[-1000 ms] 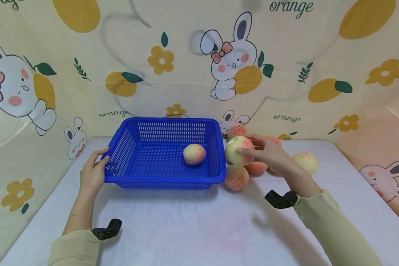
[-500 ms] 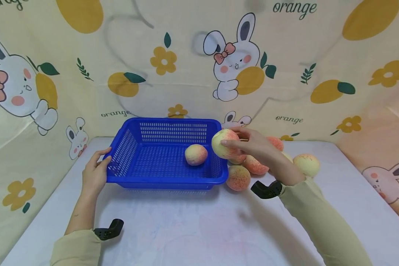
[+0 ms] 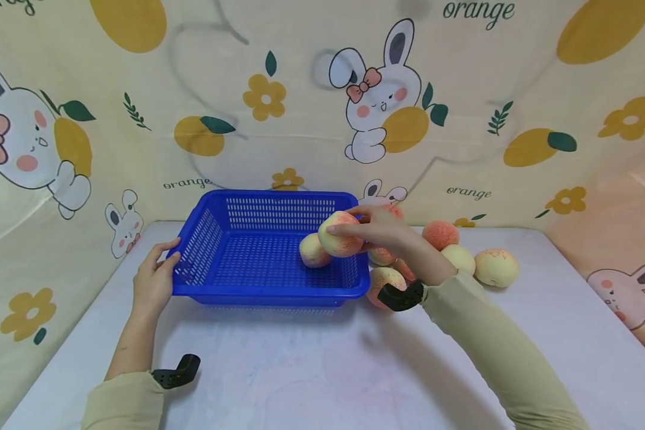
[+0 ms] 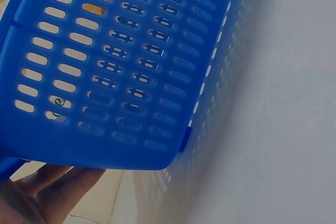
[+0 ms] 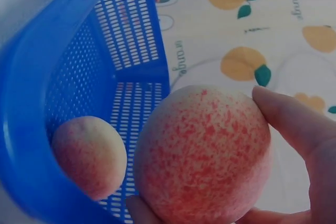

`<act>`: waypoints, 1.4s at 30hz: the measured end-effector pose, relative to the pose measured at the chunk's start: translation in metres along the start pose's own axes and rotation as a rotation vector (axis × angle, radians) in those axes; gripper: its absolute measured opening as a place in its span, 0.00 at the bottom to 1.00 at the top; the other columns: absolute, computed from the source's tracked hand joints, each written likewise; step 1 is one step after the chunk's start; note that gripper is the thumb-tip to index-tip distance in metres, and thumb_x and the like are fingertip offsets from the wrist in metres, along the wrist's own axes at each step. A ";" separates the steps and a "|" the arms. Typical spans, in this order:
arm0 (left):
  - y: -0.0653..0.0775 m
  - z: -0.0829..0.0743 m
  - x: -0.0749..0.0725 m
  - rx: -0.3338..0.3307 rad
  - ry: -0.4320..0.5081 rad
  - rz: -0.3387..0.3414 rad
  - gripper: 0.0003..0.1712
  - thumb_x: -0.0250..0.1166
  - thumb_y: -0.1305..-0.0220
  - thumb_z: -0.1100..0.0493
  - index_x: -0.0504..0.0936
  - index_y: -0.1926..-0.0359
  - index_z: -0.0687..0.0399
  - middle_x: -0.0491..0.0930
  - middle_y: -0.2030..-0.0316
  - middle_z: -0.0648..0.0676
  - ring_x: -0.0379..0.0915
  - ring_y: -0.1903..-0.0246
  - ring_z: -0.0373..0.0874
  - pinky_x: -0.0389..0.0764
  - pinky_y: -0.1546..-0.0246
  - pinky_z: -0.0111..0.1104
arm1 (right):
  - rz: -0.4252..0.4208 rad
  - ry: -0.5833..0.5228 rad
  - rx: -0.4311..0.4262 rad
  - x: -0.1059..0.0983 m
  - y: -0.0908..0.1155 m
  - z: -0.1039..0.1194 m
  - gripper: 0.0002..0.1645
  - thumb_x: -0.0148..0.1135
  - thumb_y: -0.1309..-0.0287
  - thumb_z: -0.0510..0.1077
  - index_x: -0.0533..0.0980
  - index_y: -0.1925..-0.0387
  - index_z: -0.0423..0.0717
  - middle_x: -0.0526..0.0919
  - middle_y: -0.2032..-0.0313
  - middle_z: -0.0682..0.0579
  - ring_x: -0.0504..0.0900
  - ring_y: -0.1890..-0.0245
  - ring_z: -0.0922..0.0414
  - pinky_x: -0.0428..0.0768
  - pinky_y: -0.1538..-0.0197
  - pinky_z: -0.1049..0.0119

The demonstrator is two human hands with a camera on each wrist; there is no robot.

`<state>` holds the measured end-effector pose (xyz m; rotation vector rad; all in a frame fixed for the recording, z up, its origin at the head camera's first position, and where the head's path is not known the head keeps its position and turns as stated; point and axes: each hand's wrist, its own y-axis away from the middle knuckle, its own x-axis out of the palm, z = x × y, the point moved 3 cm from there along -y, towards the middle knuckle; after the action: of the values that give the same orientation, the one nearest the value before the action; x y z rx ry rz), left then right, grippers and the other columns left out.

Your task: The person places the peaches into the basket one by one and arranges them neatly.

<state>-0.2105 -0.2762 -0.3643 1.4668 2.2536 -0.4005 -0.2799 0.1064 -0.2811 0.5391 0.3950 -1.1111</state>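
A blue slotted plastic basket (image 3: 269, 291) stands on the table. My left hand (image 3: 153, 278) grips its left rim, thumb and fingers at the edge; the left wrist view shows the fingers (image 4: 65, 187) by the basket's end wall. In my right hand (image 3: 389, 230) a pale yellow and red peach (image 3: 340, 235) is held between thumb and fingers, above the basket's right part. Another peach (image 3: 313, 252) lies inside the basket, partly covered by the held one in the head view. The right wrist view shows both, the held peach's speckled red side (image 5: 205, 156) facing the camera.
Several more peaches lie right of the basket: a red one (image 3: 441, 235), two pale ones (image 3: 458, 258) and others partly hidden behind my right hand and wrist. One peach (image 3: 384, 280) sits close by the basket's front right corner. A printed cloth (image 3: 301, 89) hangs behind the table.
My right hand has lifted the peach from the group at the right and carried it left over the basket's rim. My left hand keeps its grip on the basket.
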 end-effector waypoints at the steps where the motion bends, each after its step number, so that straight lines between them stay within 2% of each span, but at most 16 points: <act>1: 0.000 0.000 0.000 0.000 -0.001 -0.002 0.25 0.43 0.26 0.48 0.65 0.31 0.43 0.65 0.35 0.68 0.65 0.39 0.68 0.68 0.43 0.55 | 0.011 0.007 0.009 0.002 -0.001 0.001 0.48 0.67 0.51 0.67 0.66 0.35 0.45 0.76 0.44 0.46 0.78 0.48 0.50 0.80 0.51 0.57; 6: 0.000 0.000 0.001 0.003 0.008 -0.005 0.25 0.43 0.26 0.48 0.65 0.31 0.43 0.66 0.35 0.68 0.66 0.40 0.68 0.69 0.45 0.54 | 0.059 0.017 0.060 0.011 -0.007 0.005 0.49 0.66 0.50 0.66 0.63 0.34 0.43 0.73 0.41 0.46 0.78 0.46 0.50 0.80 0.50 0.57; 12: 0.000 0.000 0.001 0.003 0.011 -0.004 0.25 0.43 0.26 0.48 0.65 0.31 0.43 0.66 0.36 0.69 0.68 0.41 0.68 0.70 0.46 0.54 | 0.092 0.062 0.106 0.023 -0.013 0.011 0.47 0.66 0.49 0.64 0.64 0.35 0.42 0.72 0.41 0.45 0.76 0.46 0.49 0.81 0.52 0.58; 22: 0.000 -0.001 0.002 0.006 0.003 -0.001 0.25 0.43 0.26 0.48 0.65 0.31 0.43 0.67 0.36 0.69 0.67 0.40 0.68 0.69 0.46 0.54 | 0.167 0.048 0.172 0.036 -0.024 0.009 0.47 0.66 0.45 0.58 0.59 0.33 0.38 0.67 0.37 0.41 0.73 0.42 0.47 0.81 0.54 0.54; 29: 0.000 -0.002 0.001 0.009 0.001 -0.004 0.25 0.43 0.26 0.48 0.65 0.31 0.43 0.66 0.35 0.68 0.66 0.40 0.68 0.69 0.45 0.55 | 0.169 0.036 0.188 0.040 -0.028 0.015 0.46 0.68 0.46 0.56 0.59 0.33 0.40 0.67 0.39 0.41 0.75 0.45 0.44 0.82 0.57 0.53; 36: 0.001 -0.002 0.000 0.009 0.006 -0.002 0.25 0.43 0.26 0.49 0.65 0.31 0.44 0.67 0.36 0.68 0.69 0.41 0.67 0.70 0.48 0.51 | 0.197 -0.016 0.226 0.045 -0.033 0.016 0.42 0.69 0.46 0.46 0.60 0.32 0.46 0.64 0.37 0.41 0.72 0.43 0.42 0.82 0.58 0.53; 42: 0.001 -0.002 0.000 0.010 0.006 0.000 0.25 0.42 0.26 0.48 0.65 0.31 0.43 0.67 0.36 0.68 0.68 0.41 0.67 0.71 0.48 0.52 | 0.229 -0.041 0.229 0.048 -0.036 0.011 0.38 0.67 0.47 0.36 0.65 0.35 0.42 0.64 0.35 0.40 0.69 0.38 0.42 0.83 0.59 0.56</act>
<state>-0.2099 -0.2755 -0.3627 1.4752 2.2589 -0.4089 -0.2941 0.0525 -0.3059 0.7434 0.1650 -0.9490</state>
